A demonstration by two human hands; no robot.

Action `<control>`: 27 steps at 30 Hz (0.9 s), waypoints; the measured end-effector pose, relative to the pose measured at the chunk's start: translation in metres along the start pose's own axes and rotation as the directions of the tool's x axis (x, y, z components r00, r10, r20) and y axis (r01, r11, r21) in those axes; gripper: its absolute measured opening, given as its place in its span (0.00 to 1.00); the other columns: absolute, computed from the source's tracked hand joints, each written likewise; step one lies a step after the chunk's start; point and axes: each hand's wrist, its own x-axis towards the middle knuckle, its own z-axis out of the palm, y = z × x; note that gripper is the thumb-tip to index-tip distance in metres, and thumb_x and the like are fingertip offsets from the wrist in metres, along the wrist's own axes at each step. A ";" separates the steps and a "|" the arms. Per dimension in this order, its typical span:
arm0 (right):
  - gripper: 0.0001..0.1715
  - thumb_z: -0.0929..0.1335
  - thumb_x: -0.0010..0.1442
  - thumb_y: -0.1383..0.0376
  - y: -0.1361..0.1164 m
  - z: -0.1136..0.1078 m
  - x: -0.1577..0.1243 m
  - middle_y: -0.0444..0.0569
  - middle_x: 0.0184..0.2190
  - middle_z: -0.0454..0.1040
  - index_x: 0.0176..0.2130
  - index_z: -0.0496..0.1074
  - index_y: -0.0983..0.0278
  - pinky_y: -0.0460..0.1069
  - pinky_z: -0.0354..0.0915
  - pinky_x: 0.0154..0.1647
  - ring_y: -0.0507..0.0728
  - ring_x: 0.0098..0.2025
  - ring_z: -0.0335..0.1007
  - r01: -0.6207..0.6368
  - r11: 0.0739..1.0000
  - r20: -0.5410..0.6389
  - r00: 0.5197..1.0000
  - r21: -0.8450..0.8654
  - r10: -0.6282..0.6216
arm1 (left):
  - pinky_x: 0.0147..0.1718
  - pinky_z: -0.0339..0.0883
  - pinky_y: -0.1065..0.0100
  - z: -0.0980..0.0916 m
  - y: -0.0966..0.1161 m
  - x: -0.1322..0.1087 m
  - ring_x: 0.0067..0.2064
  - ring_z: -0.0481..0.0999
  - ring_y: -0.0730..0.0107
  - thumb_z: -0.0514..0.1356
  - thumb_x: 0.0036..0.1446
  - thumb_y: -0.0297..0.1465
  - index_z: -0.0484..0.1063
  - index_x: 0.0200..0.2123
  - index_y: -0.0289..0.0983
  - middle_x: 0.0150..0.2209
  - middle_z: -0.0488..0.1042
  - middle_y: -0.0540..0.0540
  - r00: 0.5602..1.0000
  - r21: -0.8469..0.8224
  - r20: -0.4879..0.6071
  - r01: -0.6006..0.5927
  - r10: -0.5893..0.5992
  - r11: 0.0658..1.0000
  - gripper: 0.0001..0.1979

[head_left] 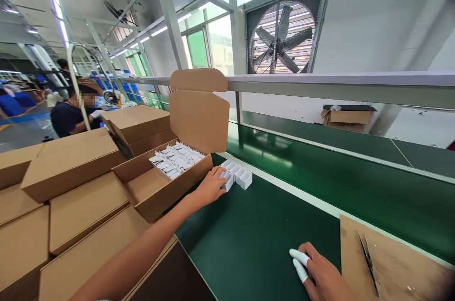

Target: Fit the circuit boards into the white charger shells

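My left hand [210, 186] reaches forward across the green table, its fingers and thumb closed round the near-left end of a cluster of small white open-topped boxes [243, 178]. Part of that end is hidden by the fingers. Just left of this hand, a cardboard carton [170, 196] stands with its lid raised. Rows of small white parts [176, 159] fill one side of it, and bare cardboard shows on the other. My right hand [318, 270] is low over the table at the front right, empty, with white finger covers on two slightly parted, stretched fingers.
Closed cardboard cartons [85, 201] are stacked at the left. Tweezers [369, 263] lie on a brown board [398, 256] at the right. Behind the green table [263, 230] runs a green belt [302, 163], below a metal rail [320, 84]. A person [73, 114] sits farther back left.
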 end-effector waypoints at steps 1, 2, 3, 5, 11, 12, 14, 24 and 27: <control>0.17 0.61 0.60 0.75 -0.003 -0.001 0.002 0.50 0.44 0.75 0.44 0.71 0.59 0.46 0.73 0.29 0.54 0.30 0.76 -0.006 1.000 -0.002 1.000 -0.012 0.006 | 0.57 0.68 0.39 0.002 0.006 0.001 0.63 0.66 0.39 0.65 0.59 0.33 0.77 0.33 0.37 0.57 0.71 0.34 0.999 -0.019 0.001 -0.034 0.034 0.999 0.05; 0.16 0.61 0.61 0.75 -0.007 -0.003 0.005 0.50 0.44 0.75 0.43 0.71 0.59 0.47 0.73 0.30 0.54 0.31 0.76 -0.015 1.000 -0.002 1.000 -0.027 0.015 | 0.57 0.68 0.41 0.002 0.013 0.000 0.63 0.67 0.42 0.63 0.61 0.32 0.76 0.32 0.38 0.57 0.72 0.35 0.997 -0.049 -0.006 -0.077 0.077 0.996 0.06; 0.15 0.61 0.62 0.74 -0.011 -0.006 0.007 0.50 0.42 0.75 0.42 0.72 0.60 0.47 0.73 0.32 0.54 0.32 0.76 -0.022 0.999 -0.001 1.000 -0.043 0.022 | 0.58 0.68 0.43 0.001 0.023 0.000 0.63 0.68 0.44 0.61 0.63 0.32 0.75 0.32 0.38 0.57 0.72 0.37 0.992 -0.094 -0.021 -0.128 0.127 0.987 0.07; 0.15 0.61 0.65 0.73 -0.023 -0.012 0.012 0.49 0.41 0.75 0.45 0.73 0.61 0.48 0.72 0.36 0.54 0.33 0.75 -0.033 0.997 0.035 0.999 -0.070 0.036 | 0.59 0.70 0.49 0.002 0.045 0.000 0.63 0.70 0.49 0.58 0.66 0.35 0.74 0.34 0.39 0.61 0.70 0.39 0.977 -0.215 -0.064 -0.214 0.205 0.953 0.09; 0.12 0.68 0.66 0.64 -0.043 -0.023 0.022 0.49 0.47 0.77 0.49 0.77 0.61 0.48 0.71 0.40 0.55 0.39 0.77 -0.126 0.977 0.164 0.974 -0.173 0.155 | 0.45 0.78 0.64 0.044 0.101 0.029 0.49 0.81 0.60 0.57 0.67 0.40 0.74 0.35 0.41 0.61 0.72 0.39 0.891 -0.441 -0.060 -0.428 0.450 0.789 0.12; 0.13 0.69 0.66 0.63 -0.044 -0.027 0.020 0.49 0.48 0.77 0.50 0.77 0.61 0.48 0.71 0.41 0.56 0.40 0.77 -0.115 0.976 0.181 0.972 -0.185 0.149 | 0.43 0.78 0.65 0.054 0.110 0.036 0.47 0.82 0.61 0.57 0.66 0.40 0.74 0.34 0.41 0.60 0.73 0.39 0.870 -0.464 -0.069 -0.461 0.488 0.756 0.12; 0.17 0.69 0.67 0.60 -0.046 -0.043 0.009 0.50 0.50 0.77 0.53 0.76 0.62 0.49 0.72 0.45 0.57 0.43 0.77 -0.110 0.969 0.185 0.971 -0.223 0.153 | 0.40 0.78 0.68 0.069 0.125 0.046 0.44 0.82 0.63 0.57 0.66 0.40 0.74 0.34 0.40 0.58 0.74 0.39 0.843 -0.505 -0.089 -0.498 0.531 0.705 0.12; 0.25 0.62 0.52 0.78 0.016 -0.181 -0.119 0.64 0.56 0.74 0.47 0.76 0.68 0.65 0.66 0.62 0.68 0.60 0.68 -0.564 0.543 -0.231 0.795 -0.623 0.560 | 0.42 0.78 0.68 0.088 0.147 0.037 0.51 0.81 0.61 0.58 0.67 0.36 0.72 0.38 0.41 0.60 0.71 0.37 0.841 -0.595 -0.203 -0.513 0.501 0.619 0.07; 0.24 0.62 0.49 0.77 0.040 -0.183 -0.150 0.59 0.52 0.78 0.43 0.77 0.64 0.62 0.69 0.59 0.66 0.57 0.72 -0.479 0.553 -0.222 0.856 -0.682 0.467 | 0.45 0.78 0.66 0.081 0.150 0.030 0.52 0.81 0.61 0.57 0.66 0.32 0.72 0.37 0.40 0.62 0.70 0.37 0.847 -0.625 -0.169 -0.488 0.505 0.609 0.05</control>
